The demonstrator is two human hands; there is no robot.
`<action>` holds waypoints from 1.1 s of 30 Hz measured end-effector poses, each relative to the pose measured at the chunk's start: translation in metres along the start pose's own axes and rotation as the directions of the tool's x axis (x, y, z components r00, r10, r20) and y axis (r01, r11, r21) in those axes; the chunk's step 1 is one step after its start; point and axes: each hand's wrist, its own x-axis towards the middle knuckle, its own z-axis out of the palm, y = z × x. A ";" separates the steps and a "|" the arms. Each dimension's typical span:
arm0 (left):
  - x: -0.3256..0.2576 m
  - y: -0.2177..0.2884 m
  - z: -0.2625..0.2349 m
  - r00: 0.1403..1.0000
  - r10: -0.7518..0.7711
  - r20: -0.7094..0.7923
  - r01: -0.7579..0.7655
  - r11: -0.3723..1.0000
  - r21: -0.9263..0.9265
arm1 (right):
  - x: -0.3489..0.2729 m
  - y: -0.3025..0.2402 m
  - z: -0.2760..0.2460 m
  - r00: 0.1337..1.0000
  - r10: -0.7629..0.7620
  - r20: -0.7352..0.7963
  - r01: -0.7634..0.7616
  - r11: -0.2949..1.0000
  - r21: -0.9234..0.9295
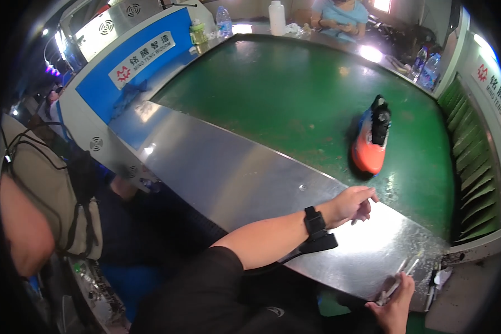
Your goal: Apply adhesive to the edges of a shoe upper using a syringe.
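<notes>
A sports shoe (pixel 371 139), orange-red at the toe with a black upper and some blue, sits on the green conveyor belt (pixel 273 89). Its toe points toward me. Just short of it, my left hand (pixel 352 205) hovers over the metal ledge (pixel 222 161), fingers loosely bent and apart, with nothing visible in them. My right hand (pixel 396 307) is at the ledge's near right edge, its thumb and fingers around a thin pale stick-like tool (pixel 393 289). The exact kind of tool is too small to tell. Another slim stick (pixel 413 267) lies beside those fingers.
A blue and white machine housing (pixel 145 61) borders the belt at left; a slatted green curtain (pixel 476 161) hangs at right. Across the belt sits a person in blue (pixel 342 19), near a white bottle (pixel 276 18). Clear plastic bottles (pixel 430 72) stand at far right. Another person's arm (pixel 25 228) is at left.
</notes>
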 end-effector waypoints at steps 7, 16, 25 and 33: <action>0.009 -0.005 0.008 0.994 -0.040 -0.100 0.049 0.995 0.085 | -0.010 0.040 0.042 0.951 0.093 -0.296 -0.014 0.966 0.258; 0.008 -0.011 0.011 0.999 -0.030 -0.015 0.030 0.999 -0.013 | -0.005 0.040 0.053 0.925 0.048 -0.376 0.004 0.991 0.137; -0.002 0.005 0.011 0.999 0.004 -0.051 -0.004 1.000 -0.006 | 0.007 0.034 0.049 0.909 0.016 -0.416 0.046 0.989 0.138; 0.003 -0.001 0.021 0.999 0.032 -0.003 -0.032 0.999 0.010 | -0.003 0.037 0.044 0.916 0.034 -0.400 0.030 0.988 0.154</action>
